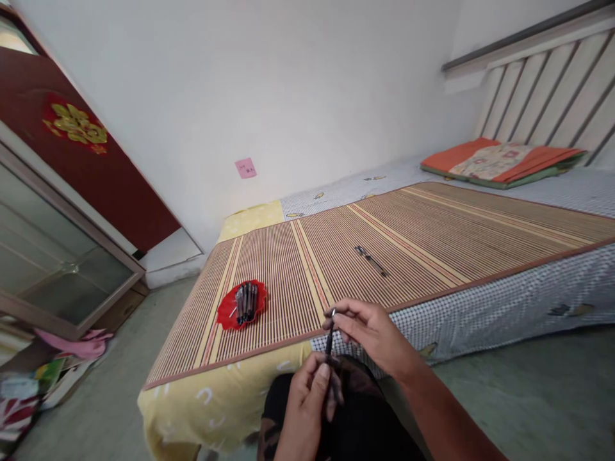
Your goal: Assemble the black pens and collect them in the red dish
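A slim black pen (329,342) stands nearly upright above my lap, at the front edge of the bed. My left hand (312,387) grips its lower part between thumb and fingers. At its upper, silver-tipped end, the thumb and fingers of my right hand (360,326) are pinched together. Whether the silver piece is part of the pen or a separate small part, I cannot tell. Farther back on the mat lie dark pen parts (371,260), close together in a slanting line. To the left, a red scalloped dish (221,318) holds several dark pens (246,301).
A striped bamboo mat (269,256) covers much of the bed. Folded orange and green bedding (502,160) lies at the back right, near the white slatted headboard (552,89). A pink note (246,168) is on the wall. Clothes and papers (62,371) lie at the lower left.
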`<control>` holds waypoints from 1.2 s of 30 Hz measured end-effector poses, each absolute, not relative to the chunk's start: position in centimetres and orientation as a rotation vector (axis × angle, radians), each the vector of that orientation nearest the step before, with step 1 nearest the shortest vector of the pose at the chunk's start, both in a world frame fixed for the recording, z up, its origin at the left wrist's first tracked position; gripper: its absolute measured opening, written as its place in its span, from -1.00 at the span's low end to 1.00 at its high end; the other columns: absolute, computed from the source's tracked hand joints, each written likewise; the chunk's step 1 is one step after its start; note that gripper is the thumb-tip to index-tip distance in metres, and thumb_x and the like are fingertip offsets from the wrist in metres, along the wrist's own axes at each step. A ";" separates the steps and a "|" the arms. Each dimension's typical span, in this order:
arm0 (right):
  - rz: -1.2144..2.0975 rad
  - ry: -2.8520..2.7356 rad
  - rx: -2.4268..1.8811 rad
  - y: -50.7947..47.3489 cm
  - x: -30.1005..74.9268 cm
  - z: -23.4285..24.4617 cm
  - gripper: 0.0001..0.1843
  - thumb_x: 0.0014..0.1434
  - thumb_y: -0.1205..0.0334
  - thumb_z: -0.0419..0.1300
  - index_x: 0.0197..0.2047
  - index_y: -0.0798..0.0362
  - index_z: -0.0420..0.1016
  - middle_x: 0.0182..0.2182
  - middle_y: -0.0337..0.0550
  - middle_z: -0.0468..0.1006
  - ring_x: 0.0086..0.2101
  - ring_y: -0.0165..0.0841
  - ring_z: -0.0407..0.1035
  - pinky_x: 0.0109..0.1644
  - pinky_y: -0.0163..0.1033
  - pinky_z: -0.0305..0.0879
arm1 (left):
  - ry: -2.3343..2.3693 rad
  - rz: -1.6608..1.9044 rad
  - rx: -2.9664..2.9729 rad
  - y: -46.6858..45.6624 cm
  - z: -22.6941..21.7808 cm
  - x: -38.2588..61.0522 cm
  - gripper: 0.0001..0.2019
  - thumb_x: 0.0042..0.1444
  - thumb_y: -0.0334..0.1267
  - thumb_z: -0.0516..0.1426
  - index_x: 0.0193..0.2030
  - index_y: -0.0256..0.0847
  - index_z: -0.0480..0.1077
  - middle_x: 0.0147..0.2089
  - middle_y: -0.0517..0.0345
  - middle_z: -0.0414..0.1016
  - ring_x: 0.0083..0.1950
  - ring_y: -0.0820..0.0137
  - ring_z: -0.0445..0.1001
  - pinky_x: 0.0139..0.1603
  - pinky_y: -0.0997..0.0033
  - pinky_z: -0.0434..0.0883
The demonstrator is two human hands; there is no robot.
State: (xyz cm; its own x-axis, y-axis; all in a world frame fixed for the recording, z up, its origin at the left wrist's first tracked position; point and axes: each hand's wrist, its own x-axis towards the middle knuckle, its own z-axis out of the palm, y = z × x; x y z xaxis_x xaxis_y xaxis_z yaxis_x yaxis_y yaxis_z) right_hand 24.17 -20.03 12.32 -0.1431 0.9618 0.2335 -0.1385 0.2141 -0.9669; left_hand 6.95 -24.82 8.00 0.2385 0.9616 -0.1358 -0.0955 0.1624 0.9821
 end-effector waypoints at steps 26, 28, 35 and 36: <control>1.354 -1.302 -0.821 -19.3 23.4 11.4 -0.77 0.10 0.04 0.35 -0.35 0.05 0.58 -0.31 -0.17 0.57 -0.23 -0.34 0.41 -0.09 -0.23 0.31 | 0.854 0.991 0.865 -25.0 7.6 7.5 -0.60 0.14 0.09 0.26 -0.19 -0.25 0.38 -0.55 0.30 0.33 -0.64 0.62 0.05 -0.64 0.58 -0.05; 1.348 -1.266 -0.836 -19.2 23.3 11.2 -0.70 0.07 -0.03 0.37 -0.37 0.06 0.55 -0.33 -0.18 0.55 -0.26 -0.35 0.40 -0.12 -0.24 0.32 | 0.862 0.989 0.859 -25.1 7.8 7.6 -0.59 0.13 0.09 0.26 -0.20 -0.25 0.38 -0.55 0.29 0.33 -0.63 0.62 0.07 -0.64 0.58 -0.05; 1.311 -1.320 -0.819 -19.2 23.6 11.1 -0.67 0.28 -0.02 0.18 -0.14 0.04 0.62 -0.22 -0.11 0.61 -0.16 -0.30 0.46 -0.02 -0.19 0.34 | 0.876 1.006 0.831 -25.2 7.5 7.6 -0.60 0.11 0.08 0.28 -0.21 -0.26 0.39 -0.53 0.28 0.35 -0.61 0.61 0.09 -0.64 0.59 -0.03; 1.307 -1.338 -0.810 -19.2 23.6 11.1 -0.72 0.27 0.03 0.19 -0.15 0.03 0.62 -0.21 -0.12 0.62 -0.13 -0.29 0.46 0.02 -0.18 0.33 | 0.872 1.005 0.837 -25.2 7.5 7.6 -0.60 0.12 0.08 0.28 -0.21 -0.26 0.39 -0.53 0.28 0.34 -0.61 0.61 0.08 -0.64 0.58 -0.03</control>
